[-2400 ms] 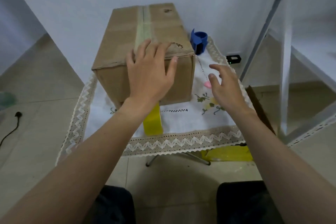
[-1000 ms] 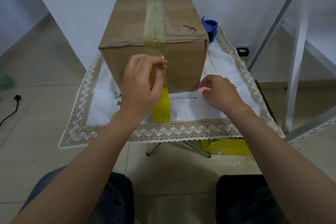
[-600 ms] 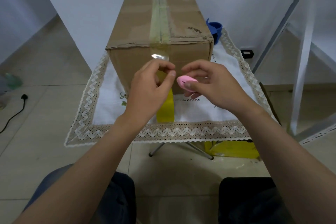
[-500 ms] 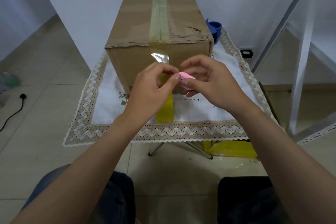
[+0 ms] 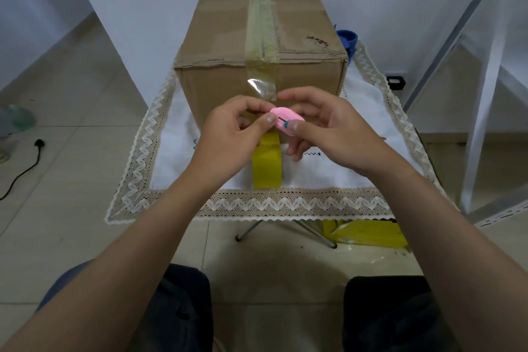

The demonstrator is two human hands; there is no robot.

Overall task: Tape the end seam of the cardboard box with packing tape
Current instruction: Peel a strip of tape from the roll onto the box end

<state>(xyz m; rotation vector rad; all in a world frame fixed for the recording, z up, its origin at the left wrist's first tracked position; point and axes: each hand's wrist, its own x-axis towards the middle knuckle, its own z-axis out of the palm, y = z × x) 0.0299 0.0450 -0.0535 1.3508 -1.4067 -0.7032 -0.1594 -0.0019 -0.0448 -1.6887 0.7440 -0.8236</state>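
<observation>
Head camera, looking down over both my forearms. A cardboard box (image 5: 217, 88) stands on a small table covered by a white tablecloth (image 5: 285, 204) with a zigzag lace border. Its short end faces me. A band of packing tape (image 5: 261, 37) runs along the top seam, folds over the near edge and comes down the end face, where it shines clear.

My left hand (image 5: 228, 134) is in front of that end face, with thumb and forefinger curled together and pinching the packing tape. My right hand (image 5: 328, 131) is just beside it, fingers curled round a small pink cutter (image 5: 285, 120), thumb on its teal slider. The cutter's tip touches my left thumb at the tape.

Below my hands a yellow tape roll (image 5: 267, 164) stands on edge on the cloth. A blue object (image 5: 348, 40) shows behind the box's right corner. A black cable (image 5: 23, 171) lies on the tiled floor to the left.
</observation>
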